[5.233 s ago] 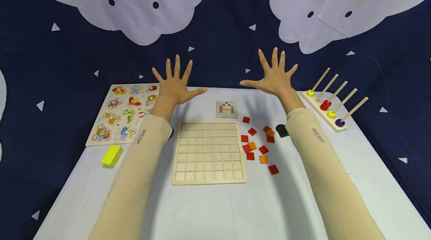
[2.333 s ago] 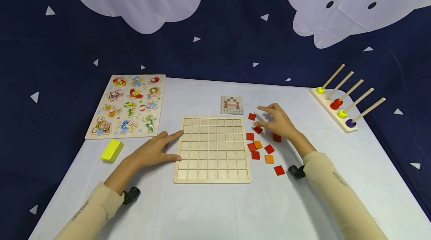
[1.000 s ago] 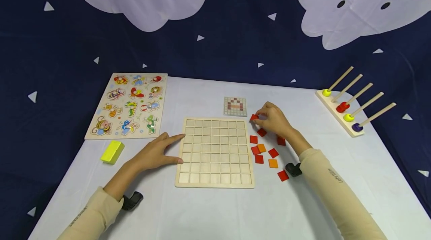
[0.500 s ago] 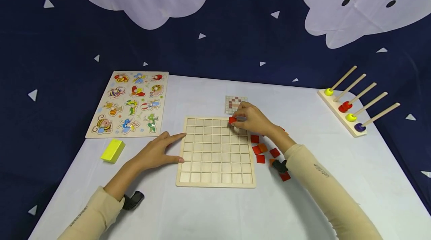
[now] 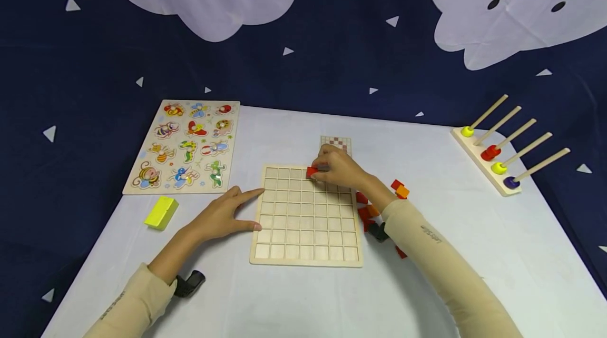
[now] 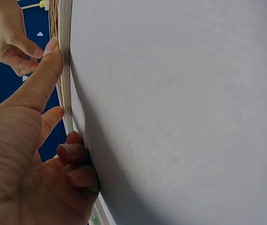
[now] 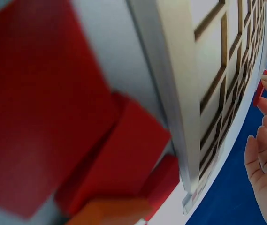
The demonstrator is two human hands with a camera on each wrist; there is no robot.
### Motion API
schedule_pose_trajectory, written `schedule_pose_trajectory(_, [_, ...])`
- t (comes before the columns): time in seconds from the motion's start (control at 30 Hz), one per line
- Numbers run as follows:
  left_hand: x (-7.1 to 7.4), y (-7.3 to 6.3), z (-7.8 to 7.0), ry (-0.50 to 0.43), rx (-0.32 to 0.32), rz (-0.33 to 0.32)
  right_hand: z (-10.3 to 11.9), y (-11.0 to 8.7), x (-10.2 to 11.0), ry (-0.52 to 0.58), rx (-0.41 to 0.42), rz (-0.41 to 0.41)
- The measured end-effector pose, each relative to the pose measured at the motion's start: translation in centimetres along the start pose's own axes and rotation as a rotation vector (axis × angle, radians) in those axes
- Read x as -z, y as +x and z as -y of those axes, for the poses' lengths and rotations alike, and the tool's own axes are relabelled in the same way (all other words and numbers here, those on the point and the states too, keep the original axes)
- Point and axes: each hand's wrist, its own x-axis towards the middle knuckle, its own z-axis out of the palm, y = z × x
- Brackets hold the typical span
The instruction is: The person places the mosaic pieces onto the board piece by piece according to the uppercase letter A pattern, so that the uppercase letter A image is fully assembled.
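Observation:
A wooden grid board (image 5: pixel 305 222) lies on the white table. My left hand (image 5: pixel 218 217) touches its left edge with outstretched index finger and thumb; in the left wrist view, the other fingers of the left hand (image 6: pixel 27 145) are bent beside the board's side. Between thumb and fingers, my right hand (image 5: pixel 340 168) pinches a small red square tile (image 5: pixel 311 172) over the top row, right of the middle. Seen from the right wrist, that red tile (image 7: pixel 260 90) stands on edge between the fingertips. Behind the right hand, a pattern card (image 5: pixel 335 141) is partly covered.
Loose red tiles (image 5: pixel 362 214) and orange tiles (image 5: pixel 402 191) lie right of the board, partly under my right forearm. A knobbed insect puzzle (image 5: pixel 158 167) and a yellow block (image 5: pixel 162 212) sit left. A peg stacker with coloured beads (image 5: pixel 483 167) stands far right.
My right hand came down from the air, picked up the red tile nearest the card and carried it left over the board's top row. My left hand came down to the board's left edge.

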Motion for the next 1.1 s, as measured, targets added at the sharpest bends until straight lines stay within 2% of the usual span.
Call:
schedule_pose_trajectory(0.2, [-0.3, 0.0, -0.2, -0.010, 0.002, 0.000, 0.3, 0.5, -0.6, -0.036, 0.025, 0.014])
schedule_pose_trajectory(0.47, [-0.1, 0.0, -0.4, -0.003, 0.002, -0.003, 0.4, 0.4, -0.9, -0.028, -0.038, 0.025])
schedule_pose_trajectory(0.93, [-0.1, -0.1, -0.2, 0.003, 0.009, -0.015, 0.7, 0.7, -1.1, 0.000, -0.086, 0.026])
schedule_pose_trajectory(1.1, [-0.1, -0.1, -0.4, -0.003, 0.004, -0.010, 0.7, 0.6, -1.1, -0.033, -0.098, 0.033])
